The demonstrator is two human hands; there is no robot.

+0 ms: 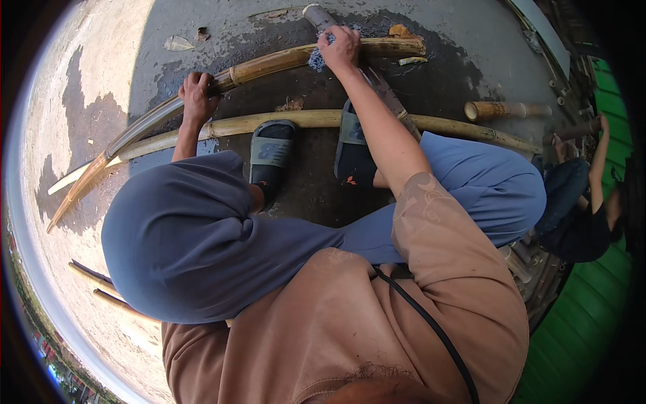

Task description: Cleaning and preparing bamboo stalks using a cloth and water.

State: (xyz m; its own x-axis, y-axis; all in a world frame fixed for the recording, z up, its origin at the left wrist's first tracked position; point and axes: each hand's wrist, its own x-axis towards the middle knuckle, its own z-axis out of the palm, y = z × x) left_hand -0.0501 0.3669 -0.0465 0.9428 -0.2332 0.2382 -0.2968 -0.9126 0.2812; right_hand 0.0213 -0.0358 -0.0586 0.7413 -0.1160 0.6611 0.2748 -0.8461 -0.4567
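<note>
A long wet bamboo pole point(269, 65) lies crosswise before my feet, bending down to the far left. My left hand point(197, 99) is closed round it left of the middle. My right hand point(342, 47) presses a crumpled blue-grey scrubbing pad point(316, 59) onto the pole toward its right end; part of the pad is hidden under the fingers. Nearer to me lies a second, yellowish bamboo pole point(309, 119), beside my sandals point(271, 151). Just beyond my right hand a short grey tube-like piece point(318, 16) sticks out.
A cut bamboo piece point(508, 111) lies at the right. A flat dark strip point(387, 94) slants beneath my right forearm. Dry leaves point(178, 44) lie on the wet concrete. Another person point(582, 215) holds a dark pole point(579, 129) at the far right, by green corrugated sheeting point(579, 316).
</note>
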